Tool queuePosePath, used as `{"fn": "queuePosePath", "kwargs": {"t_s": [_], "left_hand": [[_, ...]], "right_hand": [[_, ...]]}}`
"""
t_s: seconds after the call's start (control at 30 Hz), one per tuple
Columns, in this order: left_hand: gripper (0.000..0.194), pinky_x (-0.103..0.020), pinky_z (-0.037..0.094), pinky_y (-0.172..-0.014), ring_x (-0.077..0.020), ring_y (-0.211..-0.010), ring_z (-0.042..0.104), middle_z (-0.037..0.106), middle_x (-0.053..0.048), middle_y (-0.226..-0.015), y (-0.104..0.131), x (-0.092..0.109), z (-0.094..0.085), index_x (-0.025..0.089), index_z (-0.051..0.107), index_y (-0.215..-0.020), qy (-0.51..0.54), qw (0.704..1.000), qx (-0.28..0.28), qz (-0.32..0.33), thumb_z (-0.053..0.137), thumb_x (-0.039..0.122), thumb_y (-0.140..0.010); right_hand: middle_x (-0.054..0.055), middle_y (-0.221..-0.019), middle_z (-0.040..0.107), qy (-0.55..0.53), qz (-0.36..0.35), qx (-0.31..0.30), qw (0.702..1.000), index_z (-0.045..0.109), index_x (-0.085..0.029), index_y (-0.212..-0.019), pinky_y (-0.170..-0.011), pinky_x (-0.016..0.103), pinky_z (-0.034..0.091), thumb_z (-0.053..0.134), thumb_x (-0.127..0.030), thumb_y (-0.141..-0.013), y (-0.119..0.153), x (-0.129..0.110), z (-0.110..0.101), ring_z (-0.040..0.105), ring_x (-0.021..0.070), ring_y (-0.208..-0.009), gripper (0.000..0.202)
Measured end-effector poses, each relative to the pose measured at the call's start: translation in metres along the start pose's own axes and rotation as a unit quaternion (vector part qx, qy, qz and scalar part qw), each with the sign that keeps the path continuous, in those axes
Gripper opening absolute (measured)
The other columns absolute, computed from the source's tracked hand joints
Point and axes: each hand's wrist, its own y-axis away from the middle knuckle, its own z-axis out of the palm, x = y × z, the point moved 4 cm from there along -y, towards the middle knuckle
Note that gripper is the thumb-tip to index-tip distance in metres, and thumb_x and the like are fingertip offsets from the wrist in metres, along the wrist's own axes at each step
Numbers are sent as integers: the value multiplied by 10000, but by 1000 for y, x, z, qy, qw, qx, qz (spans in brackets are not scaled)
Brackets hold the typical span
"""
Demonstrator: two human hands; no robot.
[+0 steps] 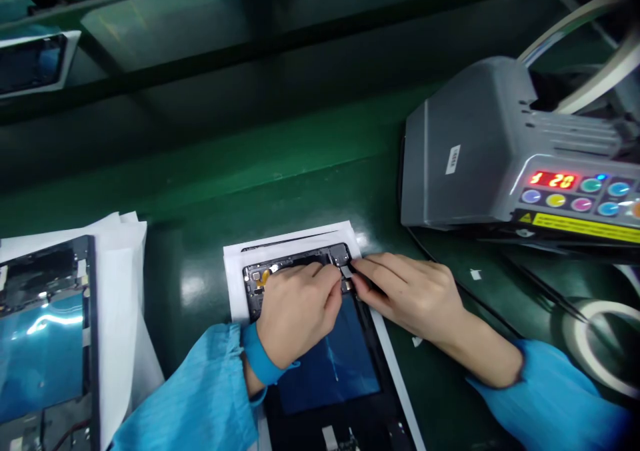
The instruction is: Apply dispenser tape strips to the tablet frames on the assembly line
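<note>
An opened tablet [330, 358] with its blue battery and circuit parts exposed lies on white paper [235, 284] at the bottom centre. Across its upper part rests my left hand [300, 308], fingers curled and closed near the tablet's top right corner; a blue band circles that wrist. My right hand [410, 291] comes in from the right, thumb and fingertips pinched together at the same corner. A small pale strip [346, 272] shows between the two hands' fingertips. What either hand grips is too small and too covered to make out.
A grey tape dispenser [460, 151] with a red lit display stands at the right. Below it are dark tweezers [545, 288], a tape roll [575, 338] and a pale scrap [475, 274]. Another opened tablet [93, 344] lies on paper sheets [120, 291] at left.
</note>
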Motion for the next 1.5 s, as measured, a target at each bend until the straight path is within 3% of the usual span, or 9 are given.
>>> {"fn": "queuePosePath", "kwargs": {"t_s": [0.47, 0.7, 0.9, 1.0, 1.07, 1.17, 1.27, 1.37, 1.5], "left_hand": [[155, -298, 411, -586, -161, -644, 625, 645, 22, -723, -1, 1, -1, 222, 587, -799, -6, 1000, -3, 2, 493, 234, -923], [155, -298, 406, -591, -169, -656, 635, 654, 17, -732, 0, 1, -3, 217, 583, -789, -20, 1000, -8, -1, 495, 216, -917], [158, -278, 371, -563, -156, -625, 616, 644, 20, -702, -2, 0, -7, 217, 593, -791, -25, 1000, -15, -11, 495, 200, -913], [158, -265, 346, -550, -143, -592, 591, 622, 30, -669, -4, 1, -10, 221, 603, -795, -30, 999, -17, -14, 498, 193, -910], [149, -260, 339, -551, -139, -581, 582, 615, 37, -658, -5, 1, -12, 228, 616, -812, -30, 999, -15, -17, 505, 187, -902], [151, -256, 330, -552, -136, -576, 579, 607, 42, -643, -5, 1, -13, 235, 625, -810, -36, 999, -11, -17, 510, 177, -890], [163, -257, 311, -542, -138, -576, 582, 598, 45, -622, -5, 1, -14, 241, 633, -795, -45, 999, -4, -17, 510, 190, -890], [166, -261, 293, -527, -139, -561, 576, 593, 50, -607, -6, 1, -15, 244, 643, -799, -44, 999, 0, -21, 510, 209, -892], [151, -261, 302, -531, -142, -574, 585, 599, 51, -616, -6, 2, -15, 238, 650, -807, -45, 999, 3, -24, 525, 220, -891]], "right_hand": [[33, -881, 678, -40, 19, -46, 998, 654, -164, -904, -631, 291, 440, 547, -173, -916, -3, -2, 2, 584, 136, -717, 108], [22, -809, 633, -50, 9, -63, 997, 681, -177, -895, -628, 315, 393, 545, -169, -910, -5, -5, 2, 525, 151, -693, 137], [22, -738, 591, 9, -6, -99, 995, 691, -154, -944, -639, 335, 407, 570, -161, -872, -9, -16, 3, 538, 173, -691, 141], [47, -818, 634, 28, -7, -104, 994, 673, -126, -1061, -705, 346, 462, 589, -162, -849, -2, -24, -4, 581, 185, -757, 231], [69, -934, 671, 10, -4, -80, 997, 662, -138, -1089, -804, 363, 493, 595, -175, -850, 14, -22, -21, 611, 194, -862, 251], [82, -988, 696, 58, 48, 35, 997, 645, -184, -1109, -840, 363, 518, 661, -163, -821, 54, 5, -63, 637, 209, -910, 290], [106, -896, 708, 255, 117, 147, 949, 614, -208, -1190, -694, 331, 519, 767, -161, -737, 98, 53, -101, 656, 229, -767, 480], [129, -878, 719, 333, 123, 173, 919, 629, -182, -1172, -642, 312, 499, 787, -212, -730, 121, 92, -113, 666, 243, -747, 470], [105, -871, 729, 312, 122, 156, 929, 706, -176, -990, -641, 270, 483, 729, -195, -785, 124, 114, -106, 657, 186, -731, 207]]}}
